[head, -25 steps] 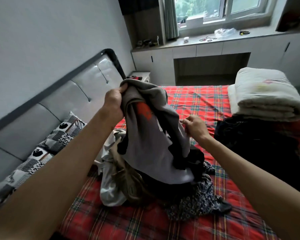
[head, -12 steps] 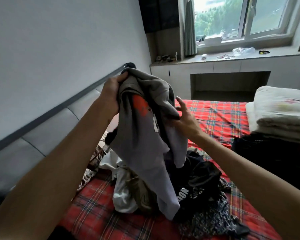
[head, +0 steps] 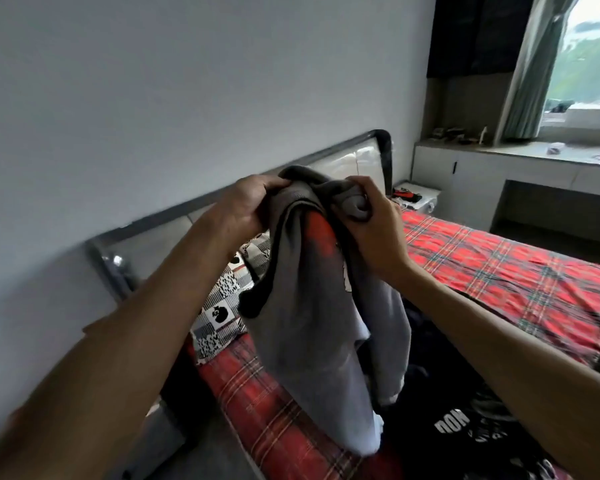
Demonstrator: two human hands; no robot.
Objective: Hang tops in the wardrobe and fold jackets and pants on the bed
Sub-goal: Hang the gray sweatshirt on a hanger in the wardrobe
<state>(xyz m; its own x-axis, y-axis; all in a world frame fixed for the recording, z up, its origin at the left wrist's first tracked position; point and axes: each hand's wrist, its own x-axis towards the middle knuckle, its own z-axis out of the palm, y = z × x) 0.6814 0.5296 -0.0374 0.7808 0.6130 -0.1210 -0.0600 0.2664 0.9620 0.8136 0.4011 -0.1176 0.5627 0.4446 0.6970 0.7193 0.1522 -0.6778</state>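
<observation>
The left hand (head: pixel 248 202) was clenched on one bunched end of the upper edge of the grey top (head: pixel 312 306). The garment hung above the head end of the bed (head: pixel 499 271). It was grey knit with dark trim and a red print on the front. The right hand (head: pixel 374 233) gripped the other end, fingers wrapped round rolled fabric. A black garment (head: pixel 447 427) with white lettering lay on the bed beneath.

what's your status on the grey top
Left hand and right hand grip grey top, upper edge. Top hangs over bed. Dark clothes piled beneath.
</observation>
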